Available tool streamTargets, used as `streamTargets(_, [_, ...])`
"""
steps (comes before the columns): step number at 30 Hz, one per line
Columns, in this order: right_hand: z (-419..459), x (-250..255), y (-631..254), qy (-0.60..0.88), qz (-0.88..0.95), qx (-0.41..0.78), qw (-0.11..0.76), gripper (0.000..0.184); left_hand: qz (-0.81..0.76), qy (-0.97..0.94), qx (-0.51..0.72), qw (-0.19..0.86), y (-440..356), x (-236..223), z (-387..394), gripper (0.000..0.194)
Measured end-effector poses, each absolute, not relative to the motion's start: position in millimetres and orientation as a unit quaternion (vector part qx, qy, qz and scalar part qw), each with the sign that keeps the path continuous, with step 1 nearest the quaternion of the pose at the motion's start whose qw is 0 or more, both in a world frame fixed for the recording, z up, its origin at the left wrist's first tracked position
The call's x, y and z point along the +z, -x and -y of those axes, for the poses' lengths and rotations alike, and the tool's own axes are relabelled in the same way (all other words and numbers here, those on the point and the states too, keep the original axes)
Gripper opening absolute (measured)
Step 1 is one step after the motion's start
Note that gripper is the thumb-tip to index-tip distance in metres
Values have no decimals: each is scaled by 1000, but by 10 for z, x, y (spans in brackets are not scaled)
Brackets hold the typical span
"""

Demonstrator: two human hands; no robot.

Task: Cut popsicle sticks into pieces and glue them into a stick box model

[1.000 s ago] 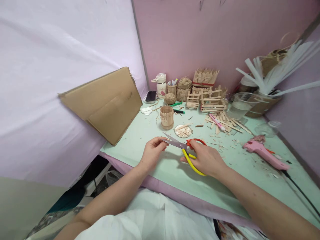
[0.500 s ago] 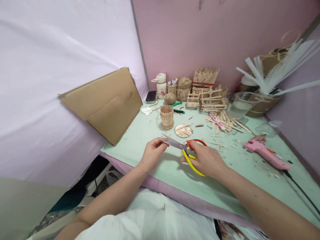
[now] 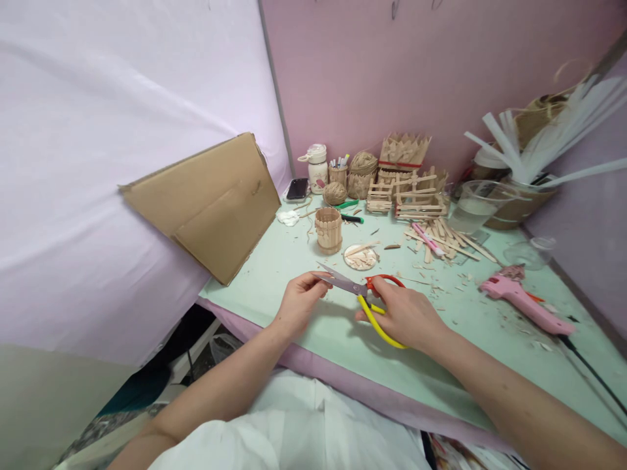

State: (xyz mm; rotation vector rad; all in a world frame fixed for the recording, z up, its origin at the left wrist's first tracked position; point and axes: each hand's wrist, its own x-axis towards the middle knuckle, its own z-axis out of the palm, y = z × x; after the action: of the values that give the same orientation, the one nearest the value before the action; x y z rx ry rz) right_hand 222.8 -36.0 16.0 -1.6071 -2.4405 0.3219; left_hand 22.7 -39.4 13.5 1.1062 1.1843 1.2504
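Works at a pale green table (image 3: 264, 287), with a wooden cup (image 3: 328, 232) set upright on it. To the left of this cup, has a big brown cardboard sheet (image 3: 215, 202), propped at a slant. Behind the cup and to its right, has wooden stick frames (image 3: 420, 204), near to a loose pile of flat sticks (image 3: 441, 238). Well to the right of the cup, has a pink glue gun (image 3: 529, 303), laid flat. In front of the cup, grips the scissors (image 3: 349, 282) with the right hand (image 3: 404, 313), fingers wrapped about the red and yellow handles, blades a little apart and pointing left. Also in front of the cup, holds the left hand (image 3: 298, 300) at the blade tips, thumb and fingers brought together; cannot tell if pinching something small there. Just behind the cup, has a twine ball (image 3: 334, 194); in front and to the right, a round dish (image 3: 361, 268) with pale wood scraps (image 3: 365, 261).
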Motion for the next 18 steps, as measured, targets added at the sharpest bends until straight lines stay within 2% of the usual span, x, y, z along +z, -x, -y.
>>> streamTargets(18, [387, 161, -2214, 553, 821, 109, 89, 31, -478, -481, 513, 526, -194, 149, 392, 15])
